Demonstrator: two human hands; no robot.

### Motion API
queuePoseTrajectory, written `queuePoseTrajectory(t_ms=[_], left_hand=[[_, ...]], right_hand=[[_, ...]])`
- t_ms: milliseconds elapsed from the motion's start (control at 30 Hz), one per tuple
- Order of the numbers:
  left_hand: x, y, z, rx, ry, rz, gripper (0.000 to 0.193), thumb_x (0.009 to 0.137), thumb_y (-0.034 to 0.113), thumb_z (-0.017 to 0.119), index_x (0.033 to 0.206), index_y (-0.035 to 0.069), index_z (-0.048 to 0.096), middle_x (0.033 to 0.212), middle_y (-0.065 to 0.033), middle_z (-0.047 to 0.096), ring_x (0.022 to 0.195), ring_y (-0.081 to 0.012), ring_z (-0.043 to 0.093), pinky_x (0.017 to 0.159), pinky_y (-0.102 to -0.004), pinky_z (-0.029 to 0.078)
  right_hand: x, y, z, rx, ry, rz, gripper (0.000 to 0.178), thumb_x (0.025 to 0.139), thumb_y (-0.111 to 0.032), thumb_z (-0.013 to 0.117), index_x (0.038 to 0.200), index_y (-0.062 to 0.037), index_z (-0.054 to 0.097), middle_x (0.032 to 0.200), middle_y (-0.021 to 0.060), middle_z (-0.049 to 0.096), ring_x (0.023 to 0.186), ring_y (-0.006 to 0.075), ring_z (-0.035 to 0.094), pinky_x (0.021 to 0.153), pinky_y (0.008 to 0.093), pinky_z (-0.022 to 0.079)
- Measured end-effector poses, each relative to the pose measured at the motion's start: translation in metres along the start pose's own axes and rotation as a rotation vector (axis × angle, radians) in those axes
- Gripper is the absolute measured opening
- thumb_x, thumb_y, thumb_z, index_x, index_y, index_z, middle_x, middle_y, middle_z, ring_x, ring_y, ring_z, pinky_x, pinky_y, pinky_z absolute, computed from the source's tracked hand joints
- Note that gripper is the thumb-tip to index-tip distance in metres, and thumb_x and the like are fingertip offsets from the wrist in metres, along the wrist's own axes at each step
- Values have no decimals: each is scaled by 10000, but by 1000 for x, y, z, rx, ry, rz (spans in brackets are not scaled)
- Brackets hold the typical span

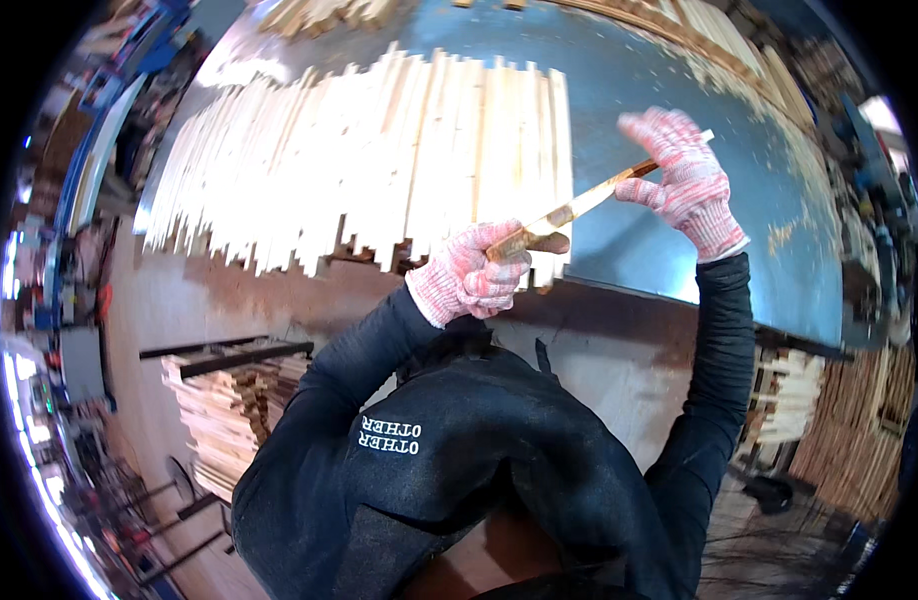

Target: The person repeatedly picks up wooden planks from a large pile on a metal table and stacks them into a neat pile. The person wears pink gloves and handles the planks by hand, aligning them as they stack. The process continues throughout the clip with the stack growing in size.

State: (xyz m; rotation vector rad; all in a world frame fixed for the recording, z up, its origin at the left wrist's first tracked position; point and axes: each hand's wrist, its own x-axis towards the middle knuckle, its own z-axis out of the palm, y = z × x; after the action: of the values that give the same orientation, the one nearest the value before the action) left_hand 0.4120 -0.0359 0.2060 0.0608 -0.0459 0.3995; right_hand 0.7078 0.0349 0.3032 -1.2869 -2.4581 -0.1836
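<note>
A narrow wooden strip (582, 204) slants up to the right in front of me, its near end lower than its far end in the picture. My left hand (471, 272), in a pink-and-white knit glove, is closed around the near end. Over the far part is my right hand (687, 180), gloved alike. Its thumb and fingers are stretched apart on either side of the strip, and the far tip shows past the knuckles. Many pale wooden strips (379, 150) lie side by side on the blue-grey metal table (619, 250), left of the held one.
Wood pieces (329, 12) lie at the table's far left, with long boards (719, 45) and shavings along its far right. Stacked wood stands below on the left (219, 420) and right (849, 430). A black metal bar (244, 358) juts out by the left stack.
</note>
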Motion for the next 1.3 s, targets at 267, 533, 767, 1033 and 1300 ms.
queuePoseTrajectory(t_ms=[267,533,767,1033,1300], left_hand=[[173,46,-45,682,652,406,653,1019,598,404,1233,8,583,997,-155,694,852,-259,706,681,-400,625],[363,57,-103,932,670,452,318,986,299,599,1072,5,684,990,-77,682,892,-187,647,802,-330,521],[448,36,-136,1224,502,184,460,1028,400,454,1256,14,556,948,-140,659,879,-247,672,891,-386,533],[522,-175,-182,2243,267,106,648,877,248,718,1404,-32,464,1350,-223,536,1221,-363,537,1050,-431,439],[688,-348,-239,3058,384,-160,1090,696,467,795,1516,-24,272,1547,-308,270,1439,-506,240,1198,-589,155]], right_hand=[[-118,67,27,71,2,513,302,944,-387,602,859,-111,690,793,147,684,774,348,674,689,443,544],[-218,100,52,852,-144,1223,537,914,-358,690,1328,-35,581,1175,154,686,1102,238,645,933,366,508],[-343,72,11,1245,82,1560,388,975,-250,630,1285,-19,595,1166,97,673,1080,158,600,967,323,469],[-588,193,4,169,753,1957,438,970,-405,599,1215,-44,644,1155,236,666,1075,370,631,936,444,490],[-982,330,-10,-368,523,2485,354,987,-375,477,1095,-83,644,999,227,698,970,409,666,832,503,519]])
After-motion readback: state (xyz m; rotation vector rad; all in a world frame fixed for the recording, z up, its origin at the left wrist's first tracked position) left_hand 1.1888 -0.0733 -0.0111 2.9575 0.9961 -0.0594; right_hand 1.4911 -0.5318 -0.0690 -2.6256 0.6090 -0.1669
